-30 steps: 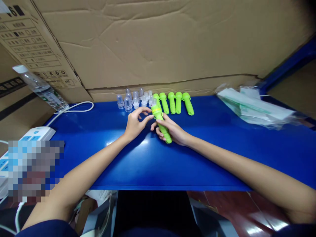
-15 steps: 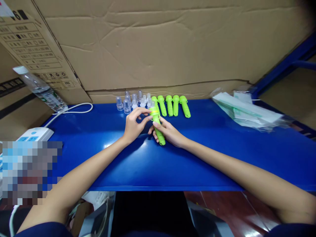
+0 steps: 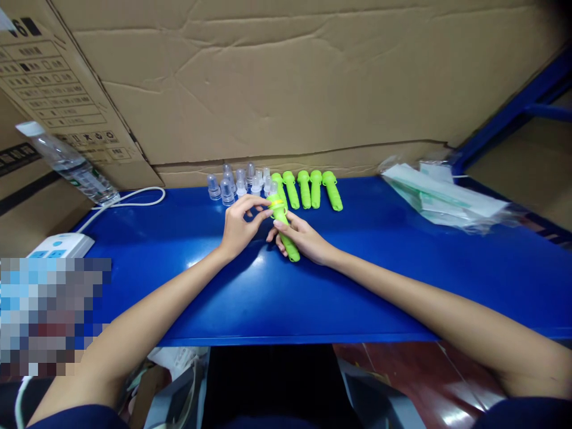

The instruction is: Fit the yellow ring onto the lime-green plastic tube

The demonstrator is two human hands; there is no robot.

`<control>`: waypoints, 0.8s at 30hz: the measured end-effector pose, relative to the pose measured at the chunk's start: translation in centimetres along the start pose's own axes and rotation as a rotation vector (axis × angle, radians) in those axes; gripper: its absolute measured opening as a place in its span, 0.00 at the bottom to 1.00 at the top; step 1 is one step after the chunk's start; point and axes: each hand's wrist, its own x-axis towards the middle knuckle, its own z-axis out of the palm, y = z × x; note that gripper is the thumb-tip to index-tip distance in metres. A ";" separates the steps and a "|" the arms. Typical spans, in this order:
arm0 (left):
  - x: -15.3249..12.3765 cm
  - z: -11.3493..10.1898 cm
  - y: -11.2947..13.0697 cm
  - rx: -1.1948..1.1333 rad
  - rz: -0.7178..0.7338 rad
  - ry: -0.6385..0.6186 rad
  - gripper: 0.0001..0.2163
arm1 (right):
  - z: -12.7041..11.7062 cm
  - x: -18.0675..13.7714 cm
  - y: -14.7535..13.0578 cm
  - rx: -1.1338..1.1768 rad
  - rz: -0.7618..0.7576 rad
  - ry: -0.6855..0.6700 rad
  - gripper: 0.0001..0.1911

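Observation:
My right hand (image 3: 308,238) is wrapped round the body of a lime-green tube (image 3: 289,243), which is tilted over the blue table. At the tube's upper end, the thumb and fingers of my left hand (image 3: 245,223) pinch its yellow-green collar (image 3: 277,204). A clear tip stands above that collar. Several similar green tubes (image 3: 305,189) lie in a row just beyond my hands. Left of them stand several clear plastic caps (image 3: 227,193) and smaller whitish pieces (image 3: 256,185). My right fingers partly hide the held tube.
A water bottle (image 3: 74,164) leans at the left near a white cable (image 3: 143,199) and a power strip (image 3: 75,243). Plastic bags with white sheets (image 3: 447,196) lie at the right. Cardboard (image 3: 277,89) walls the back of the blue table (image 3: 379,268).
The view has shifted slightly. Both hands keep the same grip on the green tube, and nothing else has visibly moved.

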 end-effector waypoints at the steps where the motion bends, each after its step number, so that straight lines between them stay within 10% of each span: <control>1: 0.0 0.0 0.0 0.000 0.001 -0.007 0.04 | 0.0 0.0 0.0 -0.008 -0.002 0.003 0.32; 24: -0.2 0.2 0.9 -0.076 0.000 -0.031 0.08 | 0.0 -0.8 -0.2 -0.508 -0.295 0.270 0.26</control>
